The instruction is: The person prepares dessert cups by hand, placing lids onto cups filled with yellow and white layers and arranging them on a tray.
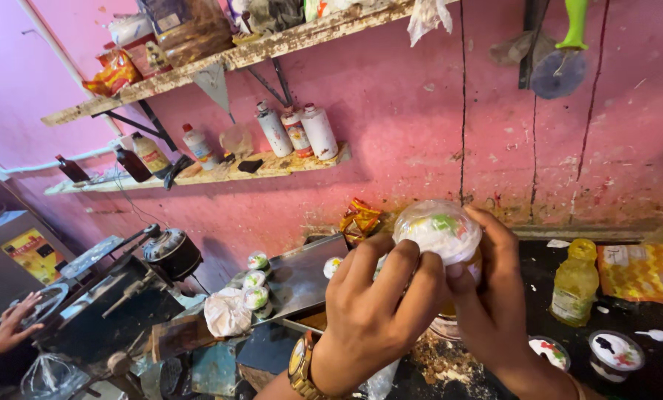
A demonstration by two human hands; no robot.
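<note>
Item held: a clear domed cup [440, 231] with white filling and green and orange flecks, being gripped by both hands in front of the pink wall [391, 111], above the dark counter [628, 311].

Left hand [376, 315]: fingers curling over the near side of the domed cup, thumb and fingertips pressing on its lid edge; a gold wristwatch [300, 363] is sitting on the wrist.

Right hand [494, 296]: fingers wrapping around the far and right side of the domed cup, closing firmly on it.

Relative to the domed cup:
- Right and lower: a yellow plastic bottle [575, 282] standing upright on the counter; below it, small filled cups [616, 354] with white contents and dark and red toppings.
- Left and lower: a metal tray [302, 278] with lidded small cups [256, 280] lining its left edge; a crumpled white bag [227, 312] just beside them.
- Just left: an orange snack wrapper [359, 219].
- Far left: a dark machine [171, 253], and another person's hand [9, 333] reaching at the frame edge.
- Above left: two wooden shelves; the lower shelf [220, 172] is carrying bottles and three white cans [296, 132].
</note>
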